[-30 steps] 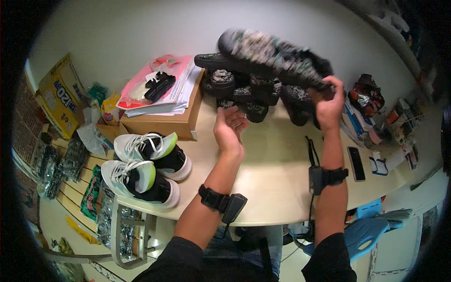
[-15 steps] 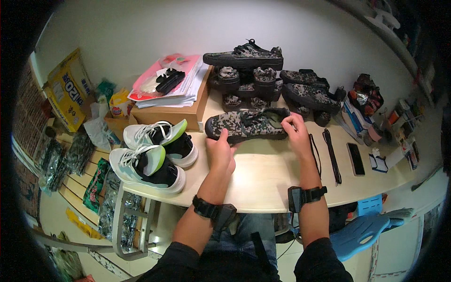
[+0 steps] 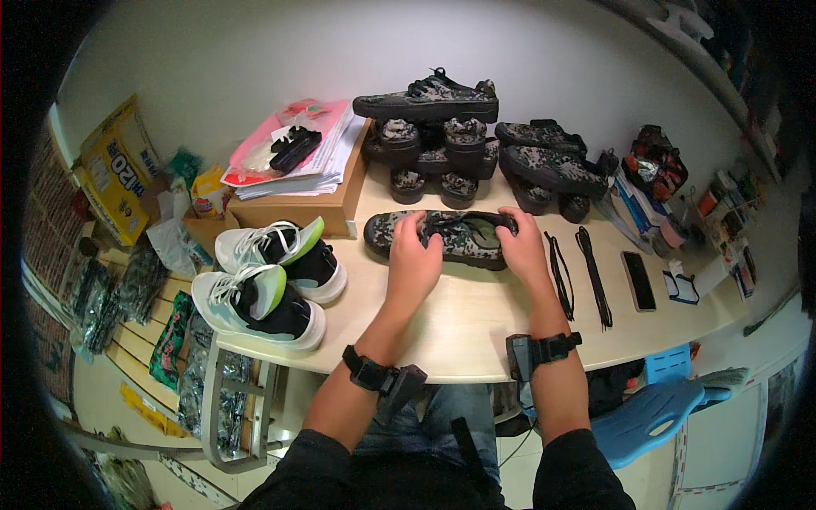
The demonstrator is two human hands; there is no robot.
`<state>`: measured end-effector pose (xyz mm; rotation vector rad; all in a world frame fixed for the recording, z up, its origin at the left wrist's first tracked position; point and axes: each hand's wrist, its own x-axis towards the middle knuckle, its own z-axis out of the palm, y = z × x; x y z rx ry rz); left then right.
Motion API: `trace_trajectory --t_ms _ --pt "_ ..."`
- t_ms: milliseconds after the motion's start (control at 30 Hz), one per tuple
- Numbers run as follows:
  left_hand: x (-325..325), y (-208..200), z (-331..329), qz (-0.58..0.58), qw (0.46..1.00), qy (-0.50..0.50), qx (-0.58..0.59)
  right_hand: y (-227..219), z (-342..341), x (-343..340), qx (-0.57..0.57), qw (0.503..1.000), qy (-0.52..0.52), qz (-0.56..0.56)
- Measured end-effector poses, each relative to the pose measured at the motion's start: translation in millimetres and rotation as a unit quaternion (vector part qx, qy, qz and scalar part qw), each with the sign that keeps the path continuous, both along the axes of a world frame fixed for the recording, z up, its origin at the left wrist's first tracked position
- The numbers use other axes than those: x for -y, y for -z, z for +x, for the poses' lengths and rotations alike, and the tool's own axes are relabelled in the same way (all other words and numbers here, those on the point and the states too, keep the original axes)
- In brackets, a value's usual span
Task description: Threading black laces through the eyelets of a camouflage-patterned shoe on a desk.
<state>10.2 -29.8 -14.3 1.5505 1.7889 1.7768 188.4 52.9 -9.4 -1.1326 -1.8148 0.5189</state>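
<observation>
A dark camouflage sneaker (image 3: 459,240) lies across the table in front of me, its toe to the left and its opening facing up. My left hand (image 3: 415,259) grips its forefoot, with the thumb near the lacing. At the heel, my right hand (image 3: 524,246) holds the collar. Two bundles of black shoelaces, one a loop (image 3: 558,274) and one straighter (image 3: 592,276), lie right of my right hand. Behind the held shoe is a stack of matching camouflage shoes (image 3: 425,108), with another pile (image 3: 557,170) to its right.
White-and-green running shoes (image 3: 297,327) stand at the table's left. Behind them, a cardboard box (image 3: 344,204) carries papers and a black clip-like object (image 3: 296,149). A phone (image 3: 637,280) lies at the right, near a small card holder (image 3: 682,287). A blue plastic chair (image 3: 650,425) stands below the table's right edge.
The shoe has tilted so its opening faces up more. My left hand has shifted from the toe's near side onto the forefoot, and my right hand stays at the heel.
</observation>
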Motion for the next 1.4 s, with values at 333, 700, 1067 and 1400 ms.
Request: trace_trajectory --t_ms 333,700,1067,1400 --pt "-57 -30 -42 -0.315 0.901 0.169 0.247 -1 -4 3 -0.015 1.0 0.009 -0.023" --pt "-41 -41 -24 -0.238 0.78 0.347 0.464 -11 -3 13 0.041 0.997 0.055 0.018" --pt "-41 -26 -20 -0.166 0.804 0.357 0.445 -59 -58 38 0.215 0.972 0.077 -0.053" --pt "-44 -14 -27 -0.147 0.813 0.37 0.426 -31 -57 43 -0.007 0.996 -0.089 0.017"
